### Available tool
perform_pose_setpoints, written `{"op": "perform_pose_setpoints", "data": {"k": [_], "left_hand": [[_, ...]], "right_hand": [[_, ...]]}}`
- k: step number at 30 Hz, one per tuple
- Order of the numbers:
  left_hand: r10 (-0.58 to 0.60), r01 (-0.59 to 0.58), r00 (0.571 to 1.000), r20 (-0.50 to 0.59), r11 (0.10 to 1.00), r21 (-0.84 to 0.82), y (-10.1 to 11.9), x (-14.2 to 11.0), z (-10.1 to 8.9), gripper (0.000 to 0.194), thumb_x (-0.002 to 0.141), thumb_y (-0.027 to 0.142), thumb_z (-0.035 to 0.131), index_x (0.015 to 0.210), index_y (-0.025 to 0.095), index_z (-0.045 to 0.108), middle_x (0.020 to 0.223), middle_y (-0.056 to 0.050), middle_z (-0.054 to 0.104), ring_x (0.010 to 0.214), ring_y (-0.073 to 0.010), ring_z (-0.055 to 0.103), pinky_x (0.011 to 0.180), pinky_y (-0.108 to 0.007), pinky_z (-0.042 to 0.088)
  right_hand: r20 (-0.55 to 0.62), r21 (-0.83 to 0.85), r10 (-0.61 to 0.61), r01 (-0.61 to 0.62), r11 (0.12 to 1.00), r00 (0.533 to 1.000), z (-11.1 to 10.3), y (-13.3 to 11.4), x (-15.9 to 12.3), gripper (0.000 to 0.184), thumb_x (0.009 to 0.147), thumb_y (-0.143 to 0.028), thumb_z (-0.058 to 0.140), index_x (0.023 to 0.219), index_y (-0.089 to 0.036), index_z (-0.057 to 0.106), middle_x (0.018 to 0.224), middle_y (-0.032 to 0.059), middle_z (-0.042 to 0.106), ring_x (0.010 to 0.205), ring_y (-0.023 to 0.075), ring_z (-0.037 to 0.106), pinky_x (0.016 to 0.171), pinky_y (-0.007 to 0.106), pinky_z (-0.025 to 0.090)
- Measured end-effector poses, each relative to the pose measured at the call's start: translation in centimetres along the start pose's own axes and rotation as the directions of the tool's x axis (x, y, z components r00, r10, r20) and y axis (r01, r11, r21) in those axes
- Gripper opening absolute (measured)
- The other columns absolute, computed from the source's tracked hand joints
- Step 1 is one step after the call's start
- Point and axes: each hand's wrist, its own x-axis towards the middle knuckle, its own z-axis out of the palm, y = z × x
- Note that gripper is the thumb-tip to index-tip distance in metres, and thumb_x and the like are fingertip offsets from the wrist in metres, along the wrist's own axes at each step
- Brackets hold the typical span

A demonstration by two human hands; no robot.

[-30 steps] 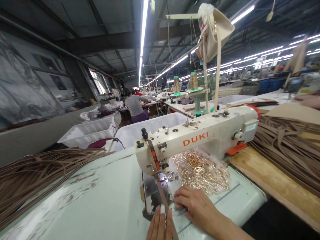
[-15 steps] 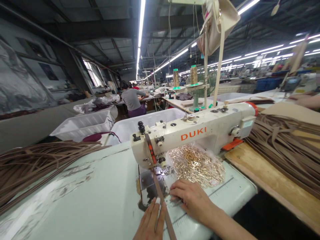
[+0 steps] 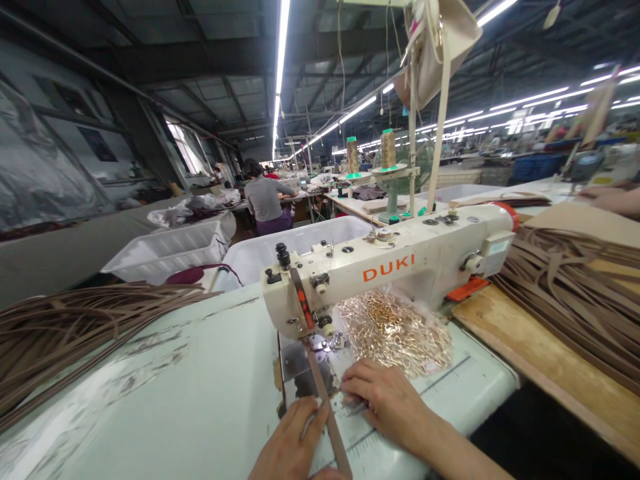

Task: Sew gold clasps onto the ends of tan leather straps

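Note:
A white DUKI sewing machine (image 3: 395,267) stands on the pale green table (image 3: 190,387). A narrow brown strap (image 3: 327,413) runs from under its presser foot toward me. My left hand (image 3: 293,443) lies on the table against the strap's left side, fingers stretched along it. My right hand (image 3: 385,400) rests flat on the bed to the right of the strap, fingers pointing at the needle area. A clear bag of gold metal hardware (image 3: 395,330) sits just behind my right hand, under the machine arm.
Piles of brown straps lie at the left (image 3: 70,333) and on a wooden board at the right (image 3: 570,293). White plastic bins (image 3: 170,250) stand behind the table. Thread cones (image 3: 388,150) and a beige bag (image 3: 435,47) hang above. Another person (image 3: 265,200) works farther back.
My left hand has slid back toward me along the strap and turned slightly. The strap has come a little further out from the needle. My right hand has barely moved.

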Motion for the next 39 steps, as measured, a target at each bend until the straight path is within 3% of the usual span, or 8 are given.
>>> {"op": "perform_pose_setpoints", "data": {"k": [3,6,12,16,20,27,39], "left_hand": [[-0.096,0.106,0.993,0.075,0.985,-0.137,0.8,1.0,-1.9,0.056,0.072,0.046,0.071,0.116,0.014,0.057,0.108,-0.010,0.061,0.100,-0.0213,0.059,0.089,-0.029,0.050],[-0.173,0.183,0.983,0.069,0.965,-0.188,1.1,1.7,-2.3,0.057,0.066,0.046,0.076,0.114,0.018,0.059,0.106,-0.006,0.062,0.100,-0.0203,0.058,0.090,-0.028,0.049],[-0.156,0.162,0.986,0.064,0.981,-0.104,-0.5,3.0,-2.1,0.042,0.072,0.046,0.070,0.100,0.016,0.066,0.095,-0.004,0.066,0.095,-0.0167,0.060,0.089,-0.025,0.049],[-0.115,0.119,0.992,0.044,0.985,-0.125,-1.5,3.5,-2.6,0.030,0.076,0.038,0.069,0.098,0.018,0.066,0.096,-0.002,0.067,0.095,-0.0138,0.061,0.089,-0.023,0.048],[-0.094,0.090,0.996,-0.011,0.981,-0.174,-3.3,3.7,-2.4,0.026,0.078,0.028,0.069,0.102,0.020,0.065,0.104,-0.004,0.066,0.098,-0.0165,0.061,0.090,-0.029,0.049],[-0.036,0.023,0.998,-0.052,0.972,-0.232,-6.6,5.0,-1.8,0.019,0.089,0.029,0.054,0.102,0.024,0.067,0.105,-0.001,0.067,0.098,-0.0149,0.061,0.090,-0.026,0.049],[-0.161,0.158,0.987,0.009,0.956,-0.249,-9.7,6.6,-1.7,0.017,0.089,0.034,0.054,0.090,0.029,0.070,0.095,0.006,0.070,0.091,-0.0136,0.063,0.087,-0.022,0.046]], "right_hand": [[-0.002,0.014,-0.011,0.011,1.000,1.000,0.2,0.1,-0.2,0.040,0.078,-0.004,0.048,0.106,-0.029,0.062,0.106,-0.0016,0.063,0.098,0.0148,0.056,0.082,0.026,0.045],[-0.018,0.002,-0.055,0.055,0.998,0.998,1.1,1.2,-0.5,0.047,0.073,-0.003,0.047,0.108,-0.030,0.062,0.111,0.0014,0.062,0.099,0.0179,0.058,0.079,0.029,0.049],[-0.033,-0.005,-0.112,0.112,0.994,0.993,3.0,3.6,-0.5,0.047,0.072,-0.009,0.056,0.110,-0.037,0.061,0.115,-0.0002,0.061,0.100,0.0194,0.060,0.076,0.027,0.053],[-0.013,-0.033,-0.069,0.069,0.997,0.998,1.9,2.2,-0.2,0.039,0.077,-0.010,0.053,0.107,-0.033,0.062,0.111,0.0006,0.062,0.096,0.0180,0.060,0.075,0.028,0.051],[0.000,-0.024,-0.035,0.035,0.999,0.999,0.6,0.3,0.2,0.030,0.083,-0.012,0.050,0.105,-0.029,0.063,0.104,0.0008,0.063,0.094,0.0164,0.057,0.075,0.027,0.046],[0.028,-0.019,0.022,-0.021,1.000,0.999,0.4,0.3,0.1,0.021,0.090,-0.022,0.049,0.105,-0.030,0.060,0.105,-0.0046,0.063,0.096,0.0135,0.054,0.076,0.024,0.040],[0.018,-0.029,0.020,-0.019,0.999,1.000,0.5,0.3,0.5,0.018,0.089,-0.022,0.049,0.102,-0.030,0.059,0.103,-0.0063,0.063,0.094,0.0129,0.054,0.066,0.024,0.036]]}}
